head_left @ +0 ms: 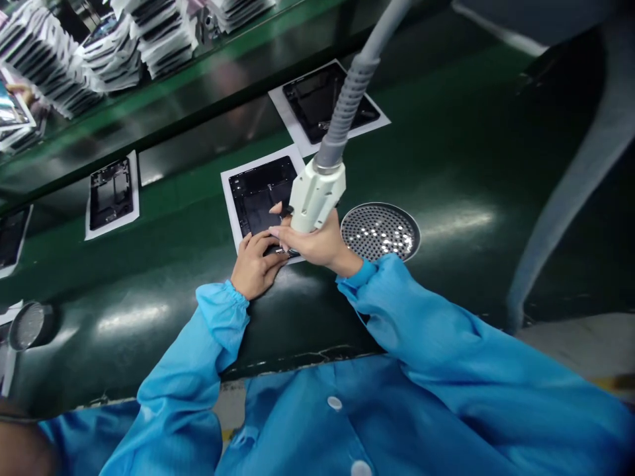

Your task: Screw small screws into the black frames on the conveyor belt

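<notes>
A black device frame [260,188] lies on a white sheet [227,192] on the green conveyor belt [163,258]. My left hand [254,266] rests flat on the near edge of that frame, fingers stretched out. My right hand [317,244] is closed around a white powered screwdriver [316,195], held upright with its tip down on the frame's near edge. A grey ribbed hose [347,99] runs up from the tool to the top of the view.
A round perforated metal dish [381,230] with small screws sits right of my right hand. More black frames on white sheets [327,99] [112,193] lie along the belt. Stacks of bagged parts [114,46] fill the far side. A small round dish [30,325] sits at the left.
</notes>
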Action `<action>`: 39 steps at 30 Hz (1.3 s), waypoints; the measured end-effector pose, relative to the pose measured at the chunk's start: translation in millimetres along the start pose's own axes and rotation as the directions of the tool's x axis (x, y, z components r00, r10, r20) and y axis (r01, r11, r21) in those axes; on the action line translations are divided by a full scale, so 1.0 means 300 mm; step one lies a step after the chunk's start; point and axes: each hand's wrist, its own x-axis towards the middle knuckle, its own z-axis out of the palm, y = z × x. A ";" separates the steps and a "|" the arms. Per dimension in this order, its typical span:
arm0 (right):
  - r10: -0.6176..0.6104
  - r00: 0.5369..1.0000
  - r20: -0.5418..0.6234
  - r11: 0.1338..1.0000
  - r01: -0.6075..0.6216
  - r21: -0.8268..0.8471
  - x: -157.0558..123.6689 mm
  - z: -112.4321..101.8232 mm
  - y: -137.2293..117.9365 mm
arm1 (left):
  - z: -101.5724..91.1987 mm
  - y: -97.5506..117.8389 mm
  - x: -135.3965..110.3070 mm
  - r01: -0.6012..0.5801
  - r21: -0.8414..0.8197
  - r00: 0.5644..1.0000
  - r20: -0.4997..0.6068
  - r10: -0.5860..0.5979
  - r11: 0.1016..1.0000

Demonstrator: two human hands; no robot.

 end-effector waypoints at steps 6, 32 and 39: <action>0.037 0.999 0.019 0.998 -0.036 -0.050 -0.008 -0.007 0.019 | 0.006 0.001 -0.002 -0.006 -0.023 1.000 -0.027 0.005 1.000; -0.154 0.964 -0.217 0.988 0.153 -0.020 0.007 -0.299 -0.095 | -0.070 -0.009 -0.021 -0.214 0.168 0.973 -0.051 0.225 0.962; -0.212 0.929 -0.303 0.977 0.203 -0.064 0.039 -0.344 -0.032 | -0.049 0.020 -0.018 -0.229 0.120 0.963 -0.115 0.243 0.966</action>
